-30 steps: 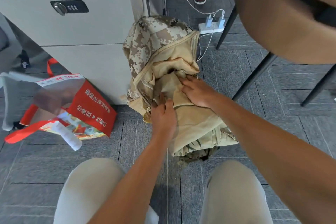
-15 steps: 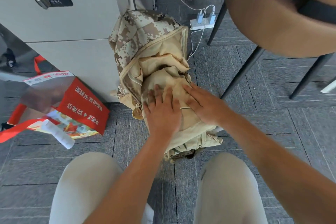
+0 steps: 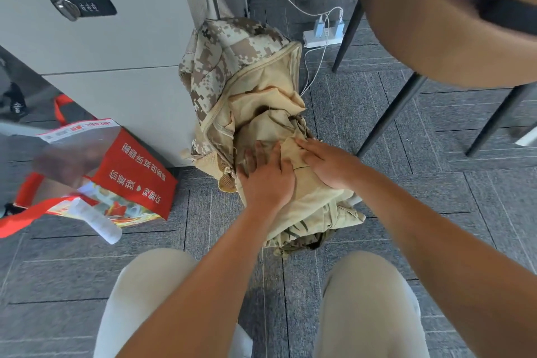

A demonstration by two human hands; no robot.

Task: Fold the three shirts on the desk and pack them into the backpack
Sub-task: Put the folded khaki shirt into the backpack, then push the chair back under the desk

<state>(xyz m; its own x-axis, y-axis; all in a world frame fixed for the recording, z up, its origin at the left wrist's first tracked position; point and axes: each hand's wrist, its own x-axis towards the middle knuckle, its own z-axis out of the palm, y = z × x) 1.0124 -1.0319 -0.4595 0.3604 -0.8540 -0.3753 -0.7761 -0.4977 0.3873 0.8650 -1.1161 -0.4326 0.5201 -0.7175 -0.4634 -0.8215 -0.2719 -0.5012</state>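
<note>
As hands (image 3: 299, 171) press flat, shirts (image 3: 313, 200) beneath, backpack (image 3: 232, 49) open

Both arms are bare all the way up, with no sleeves to see. The left hand (image 3: 266, 180) and the right hand (image 3: 329, 164) have no gloves, rings or watch. At the bottom of the frame, two legs wear light beige trousers (image 3: 366, 299), smooth and plain, with no pattern.
</note>
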